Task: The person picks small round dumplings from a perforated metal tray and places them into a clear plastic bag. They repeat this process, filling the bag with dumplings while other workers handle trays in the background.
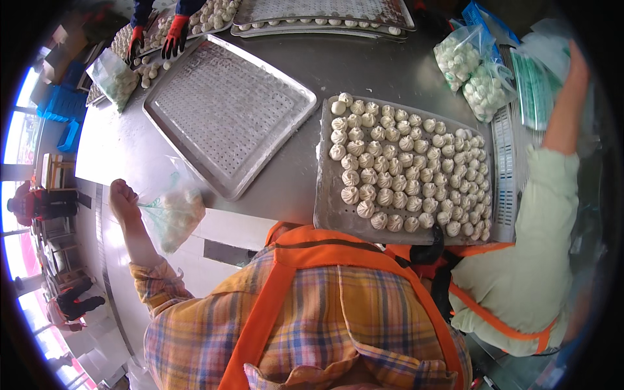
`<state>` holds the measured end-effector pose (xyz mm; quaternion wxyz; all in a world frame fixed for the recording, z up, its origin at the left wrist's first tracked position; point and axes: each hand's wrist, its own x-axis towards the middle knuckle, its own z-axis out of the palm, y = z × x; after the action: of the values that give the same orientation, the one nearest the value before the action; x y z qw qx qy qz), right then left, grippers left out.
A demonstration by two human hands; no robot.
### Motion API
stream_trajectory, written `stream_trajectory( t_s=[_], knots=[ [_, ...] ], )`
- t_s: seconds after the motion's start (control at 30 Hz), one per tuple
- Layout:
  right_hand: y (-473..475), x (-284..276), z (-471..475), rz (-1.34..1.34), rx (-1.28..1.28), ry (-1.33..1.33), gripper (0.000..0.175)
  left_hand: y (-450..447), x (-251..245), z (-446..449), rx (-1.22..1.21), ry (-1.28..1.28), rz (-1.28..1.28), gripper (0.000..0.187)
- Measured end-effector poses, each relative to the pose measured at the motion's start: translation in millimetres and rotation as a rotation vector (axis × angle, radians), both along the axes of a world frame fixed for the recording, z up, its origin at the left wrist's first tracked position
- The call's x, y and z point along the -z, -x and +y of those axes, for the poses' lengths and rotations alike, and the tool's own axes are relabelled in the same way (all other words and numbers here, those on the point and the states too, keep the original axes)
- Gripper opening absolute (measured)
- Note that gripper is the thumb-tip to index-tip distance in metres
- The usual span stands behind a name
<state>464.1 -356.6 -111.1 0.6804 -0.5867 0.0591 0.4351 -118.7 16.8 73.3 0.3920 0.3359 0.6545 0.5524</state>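
Observation:
Near the left end of the table, my left hand [124, 200] is closed around the gathered neck of a clear plastic bag [178, 219] with green print. Pale round pieces fill the bag, which hangs past the table edge. My right hand is not in view. In front of me lies a perforated metal tray [334, 214] with rows of pleated dumplings [385, 196]. To its left rests a flour-dusted perforated metal tray [224, 112], turned at an angle. A black and red glove [431, 241] touches the dumpling tray's near edge; whose it is cannot be told.
A co-worker's bare hand [577, 66] reaches over plastic packaging [534, 87] at right. Filled bags [487, 92] lie beside it. Another person's red and black gloved hands [175, 39] are among dumplings at upper left. Stacked trays [321, 31] stand at the far edge.

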Motion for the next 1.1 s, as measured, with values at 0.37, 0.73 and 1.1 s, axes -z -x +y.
stream_trajectory(
  t_s=[0.37, 0.73, 1.1],
  knots=[
    [56, -21, -30, 0.086, 0.088, 0.245, 0.028, 2, -48, 43, -0.045, 0.097, -0.026, 0.017],
    [106, -54, 7, 0.126, 0.17, 0.396, 0.028, 13, -36, 113, 0.293, 0.556, -0.056, 0.015],
    [111, -64, 42, 0.138, 0.093, 0.43, 0.028, 31, -12, 81, 0.462, 0.76, -0.037, 0.031]
  ],
)
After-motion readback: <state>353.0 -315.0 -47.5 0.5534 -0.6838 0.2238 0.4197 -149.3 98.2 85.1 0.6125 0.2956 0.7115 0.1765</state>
